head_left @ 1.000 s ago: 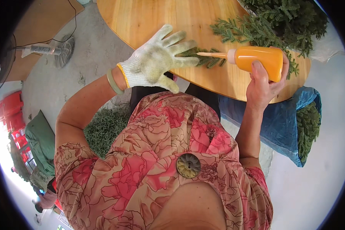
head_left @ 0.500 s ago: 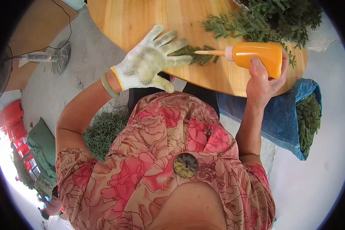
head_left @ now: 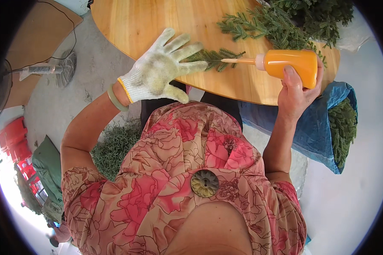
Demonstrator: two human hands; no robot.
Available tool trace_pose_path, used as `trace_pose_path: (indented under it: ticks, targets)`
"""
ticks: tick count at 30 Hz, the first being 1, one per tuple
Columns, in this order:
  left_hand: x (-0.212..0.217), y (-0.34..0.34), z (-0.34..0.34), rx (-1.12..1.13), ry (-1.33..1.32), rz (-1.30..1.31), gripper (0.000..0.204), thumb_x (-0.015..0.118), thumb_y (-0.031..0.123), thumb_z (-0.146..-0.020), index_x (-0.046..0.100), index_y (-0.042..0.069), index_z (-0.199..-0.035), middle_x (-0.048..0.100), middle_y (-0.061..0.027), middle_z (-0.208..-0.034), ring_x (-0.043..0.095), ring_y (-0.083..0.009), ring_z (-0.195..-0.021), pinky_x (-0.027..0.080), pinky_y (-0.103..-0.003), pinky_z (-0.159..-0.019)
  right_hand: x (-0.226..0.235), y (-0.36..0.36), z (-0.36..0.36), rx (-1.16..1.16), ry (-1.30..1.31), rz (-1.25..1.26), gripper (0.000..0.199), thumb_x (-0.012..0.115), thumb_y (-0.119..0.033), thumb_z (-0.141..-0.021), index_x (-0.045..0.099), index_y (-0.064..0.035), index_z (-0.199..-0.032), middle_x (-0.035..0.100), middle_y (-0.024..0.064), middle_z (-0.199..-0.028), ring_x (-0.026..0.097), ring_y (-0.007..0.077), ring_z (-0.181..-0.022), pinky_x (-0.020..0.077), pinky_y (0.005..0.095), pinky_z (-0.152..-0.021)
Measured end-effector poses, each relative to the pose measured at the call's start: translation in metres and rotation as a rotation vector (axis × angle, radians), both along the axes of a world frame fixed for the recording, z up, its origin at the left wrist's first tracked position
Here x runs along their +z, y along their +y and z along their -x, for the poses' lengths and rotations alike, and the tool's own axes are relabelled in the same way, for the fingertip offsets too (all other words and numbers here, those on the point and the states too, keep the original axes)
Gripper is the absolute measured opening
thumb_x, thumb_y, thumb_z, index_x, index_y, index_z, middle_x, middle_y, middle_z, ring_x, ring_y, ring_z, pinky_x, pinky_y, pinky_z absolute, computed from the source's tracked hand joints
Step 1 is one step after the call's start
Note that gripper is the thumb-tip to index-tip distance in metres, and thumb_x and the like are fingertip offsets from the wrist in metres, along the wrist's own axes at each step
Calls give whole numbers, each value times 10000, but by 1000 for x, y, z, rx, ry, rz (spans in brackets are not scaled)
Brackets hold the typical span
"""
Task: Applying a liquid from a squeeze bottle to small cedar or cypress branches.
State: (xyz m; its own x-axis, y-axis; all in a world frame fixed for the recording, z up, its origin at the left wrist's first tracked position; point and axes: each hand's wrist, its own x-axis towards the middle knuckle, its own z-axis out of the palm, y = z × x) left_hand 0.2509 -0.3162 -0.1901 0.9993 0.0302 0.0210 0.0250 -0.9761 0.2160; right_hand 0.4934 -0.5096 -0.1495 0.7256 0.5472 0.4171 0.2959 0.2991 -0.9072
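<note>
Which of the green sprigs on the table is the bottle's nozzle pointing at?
The small sprig lying alone under the gloved left hand's fingers, right at the nozzle tip of the orange bottle, apart from the pile farther back.

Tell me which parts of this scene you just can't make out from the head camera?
- Part of the green sprig lies hidden under the gloved left hand.
- Whether anything comes out of the orange squeeze bottle, held by the right hand, is too small to tell.
- The pile of green branches is cut off by the top rim.
- The blue bag hides most of its greenery.
</note>
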Motion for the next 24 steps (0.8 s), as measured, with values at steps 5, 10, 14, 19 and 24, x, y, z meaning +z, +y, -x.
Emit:
trace_pose_path:
  ticks: [5, 10, 14, 19, 24]
  targets:
    - [1, -1, 0, 3, 22, -37, 954, 515, 848, -740, 487, 246, -1479, 310, -99, -1619, 159, -319, -1526, -10, -521, -1251, 5, -3, -4, -16, 23, 29, 607, 833, -61, -719, 535, 8, -1244, 614, 61, -1070, 624, 137, -939, 538, 278, -836]
    - [-4, 2, 0, 22, 91, 92, 954, 465, 863, -740, 416, 315, -1519, 312, -48, -1623, 202, -308, -1513, 20, -537, -1240, 13, -3, -6, -32, -36, 24, 602, 840, -68, -714, 546, 8, -1234, 620, 61, -1063, 625, 135, -926, 537, 276, -829]
    - [-9, 4, 0, 50, 91, 469, 951, 464, 861, -743, 416, 314, -1519, 313, -49, -1622, 203, -308, -1514, 24, -539, -1240, 20, -4, -10, -33, -69, 44, 602, 842, -69, -707, 554, 12, -1230, 631, 62, -1046, 630, 134, -911, 537, 275, -825]
    - [-9, 4, 1, 57, 122, 448, 951, 473, 857, -740, 414, 315, -1519, 283, -40, -1637, 173, -293, -1525, 10, -539, -1242, 25, -5, -15, -41, -80, 45, 611, 846, -83, -697, 560, 20, -1226, 636, 62, -1043, 631, 133, -910, 538, 274, -824]
    - [-2, -1, -1, 27, 85, 39, 951, 518, 844, -725, 441, 298, -1501, 279, -47, -1637, 138, -284, -1533, -17, -528, -1251, 28, -9, -23, -64, -75, 41, 601, 840, -99, -690, 572, 28, -1214, 646, 72, -1047, 637, 140, -914, 536, 271, -826]
